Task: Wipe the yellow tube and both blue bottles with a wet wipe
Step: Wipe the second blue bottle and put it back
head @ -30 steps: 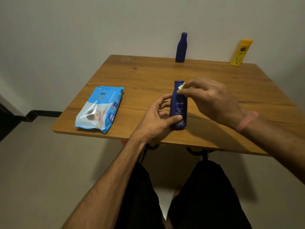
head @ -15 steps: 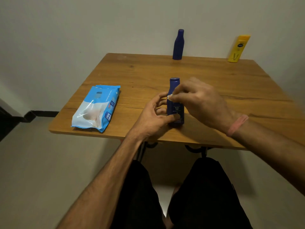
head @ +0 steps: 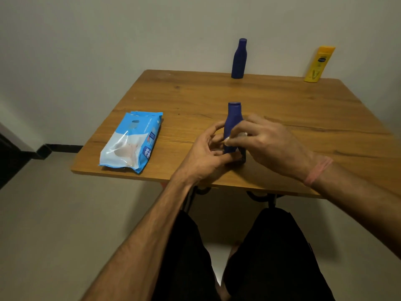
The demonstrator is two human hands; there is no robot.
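Blue bottle (head: 232, 122) gripped, fingers (head: 238, 129) pinching wipe (head: 243, 135)

the scene is dim and warm-toned, with soft indoor light from above casting faint shadows beneath the square wooden table (head: 282, 109) onto the pale floor. wide-angle distortion bends the wall lines at the edges, and the view is slightly soft, without glare.

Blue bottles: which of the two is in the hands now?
The near blue bottle, by the table's front edge. The left hand grips its base; the right hand presses a wipe on it. The far blue bottle stands untouched.
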